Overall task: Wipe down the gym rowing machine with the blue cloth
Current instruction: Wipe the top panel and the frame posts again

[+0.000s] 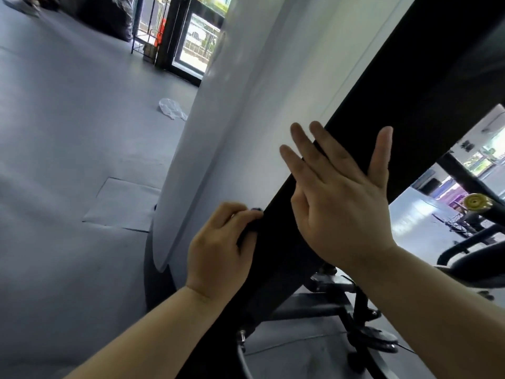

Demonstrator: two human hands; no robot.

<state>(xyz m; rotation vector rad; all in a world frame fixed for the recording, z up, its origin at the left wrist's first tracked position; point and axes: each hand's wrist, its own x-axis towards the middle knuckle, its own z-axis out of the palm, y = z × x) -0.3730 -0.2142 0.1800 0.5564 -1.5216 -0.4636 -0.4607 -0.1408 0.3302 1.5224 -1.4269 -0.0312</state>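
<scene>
A broad black panel of the rowing machine (396,86) runs diagonally from lower left to upper right, beside a white casing (246,119). My right hand (338,198) lies flat on the black panel with its fingers straight and spread. My left hand (218,250) is curled at the panel's left edge and pinches a small dark part (250,231) there; what that part is I cannot make out. No blue cloth is in view.
Grey gym floor (68,160) spreads to the left, with a crumpled white plastic bag (172,108) on it. Black frame tubes and a foot (369,332) sit below the panel. A brass-coloured knob (475,201) and other equipment stand at the right. A glass door (196,42) is far back.
</scene>
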